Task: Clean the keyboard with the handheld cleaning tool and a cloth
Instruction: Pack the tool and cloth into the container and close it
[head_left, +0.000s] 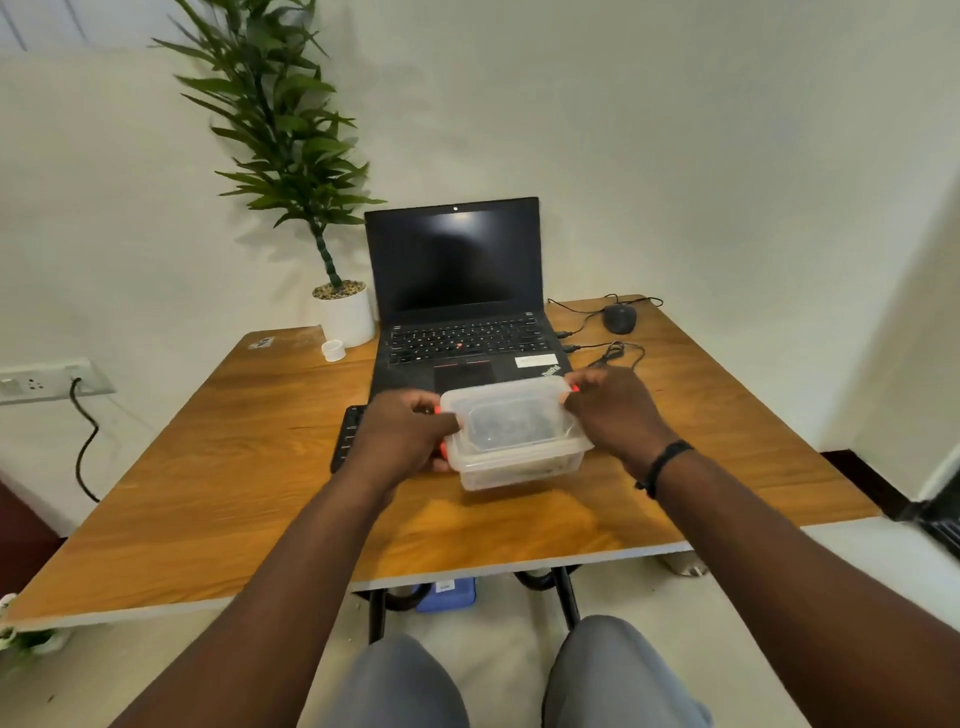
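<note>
A wall socket (49, 379) with a black cable is seen at far left, beside the wood-grain desk (218, 493). A potted plant (340, 312) and a small white cup (333, 350) stand at the rear left corner. A black keyboard (349, 434), largely hidden, lies under the left hand (402, 439). A clear lidded container (511, 434) is gripped at its two ends by the left hand and right hand (615, 415), just before an open laptop (462, 306). A mouse (620, 318) and cables lie rear right. Bare desk surface is noted along the near edge and both sides.
</note>
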